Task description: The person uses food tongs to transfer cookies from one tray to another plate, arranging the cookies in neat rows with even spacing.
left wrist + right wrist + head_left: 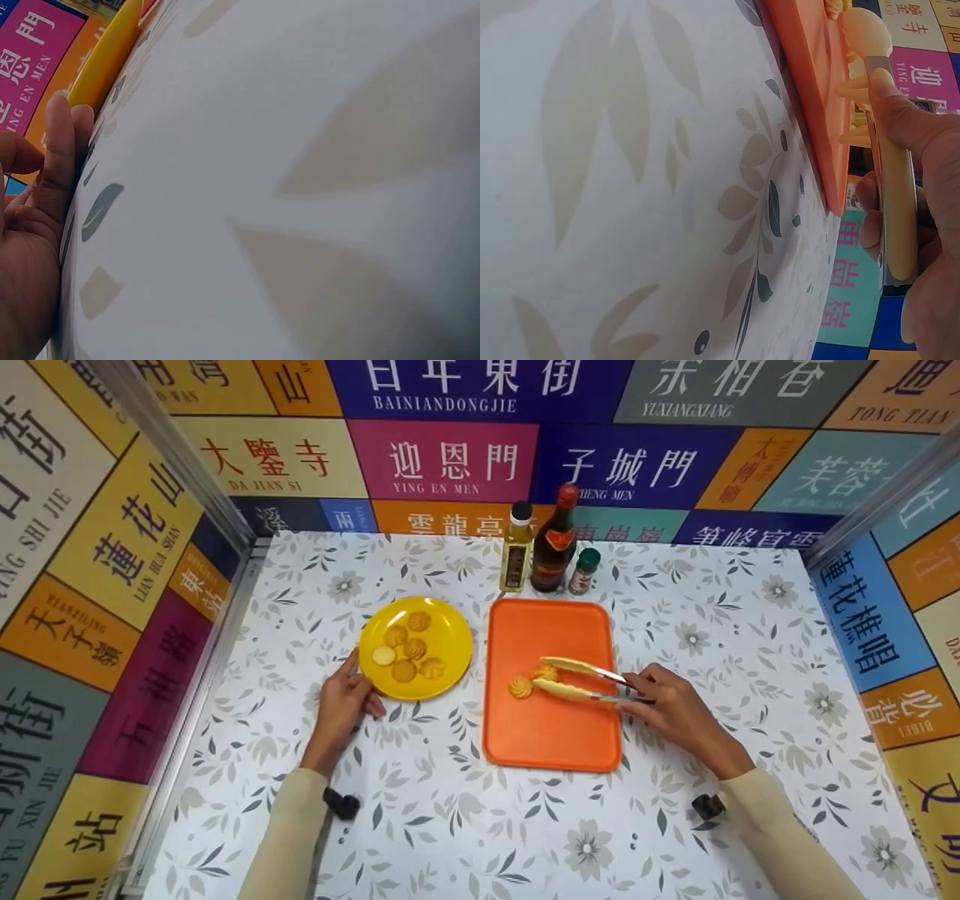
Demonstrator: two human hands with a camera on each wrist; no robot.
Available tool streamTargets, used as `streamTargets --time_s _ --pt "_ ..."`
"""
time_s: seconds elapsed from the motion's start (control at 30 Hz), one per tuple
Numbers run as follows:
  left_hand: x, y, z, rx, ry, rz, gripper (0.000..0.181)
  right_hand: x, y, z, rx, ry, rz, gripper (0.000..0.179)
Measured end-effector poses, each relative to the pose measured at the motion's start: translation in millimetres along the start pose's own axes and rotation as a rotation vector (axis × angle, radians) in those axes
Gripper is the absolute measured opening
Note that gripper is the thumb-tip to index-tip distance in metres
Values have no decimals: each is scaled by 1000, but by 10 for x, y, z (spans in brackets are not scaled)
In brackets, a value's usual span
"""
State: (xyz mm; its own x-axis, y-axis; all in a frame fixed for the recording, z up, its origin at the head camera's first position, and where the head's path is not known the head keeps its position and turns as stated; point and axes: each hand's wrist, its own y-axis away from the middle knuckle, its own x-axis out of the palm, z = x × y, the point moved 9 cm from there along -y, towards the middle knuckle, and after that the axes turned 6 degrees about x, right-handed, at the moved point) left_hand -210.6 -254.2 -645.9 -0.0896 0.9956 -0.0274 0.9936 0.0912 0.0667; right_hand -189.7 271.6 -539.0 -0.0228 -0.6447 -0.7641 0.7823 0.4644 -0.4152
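In the head view my right hand (667, 709) grips metal tongs (592, 697) with pale yellow tips, thumb on one arm and fingers on the other. The tips lie on either side of a piped cookie (546, 672) on the orange tray (551, 742). A swirled cookie (520, 686) sits just left of it. My left hand (343, 701) rests on the table at the left rim of a yellow plate (450, 675), its fingers extended against the rim. On the plate lie several cookies (415, 649), one paler and flat (384, 656). The right wrist view shows the tongs (896, 195) close up.
Behind the tray stand an oil bottle (516, 551), a dark bottle with a red cap (553, 547) and a small green-capped jar (583, 574). Panels with printed characters (442, 461) enclose the table on three sides. A floral cloth (450, 825) covers the table.
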Motion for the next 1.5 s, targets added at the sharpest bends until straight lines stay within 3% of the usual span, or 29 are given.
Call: streamTargets --time_s 0.13,0.43,0.9,1.13,1.5 --pt "5 2 -19 23 6 8 69 -3 -28 3 -2 -4 3 48" --pt "0 -6 -4 -1 0 -4 70 -8 -105 0 1 -4 3 47" --pt "-7 -6 5 -1 -28 -11 72 49 -257 -23 72 -61 47 46" --pt "8 3 -31 31 -5 9 69 71 -372 41 44 -33 38 49" --pt "5 2 -5 4 -5 -5 71 158 -601 69 68 -16 64 43"
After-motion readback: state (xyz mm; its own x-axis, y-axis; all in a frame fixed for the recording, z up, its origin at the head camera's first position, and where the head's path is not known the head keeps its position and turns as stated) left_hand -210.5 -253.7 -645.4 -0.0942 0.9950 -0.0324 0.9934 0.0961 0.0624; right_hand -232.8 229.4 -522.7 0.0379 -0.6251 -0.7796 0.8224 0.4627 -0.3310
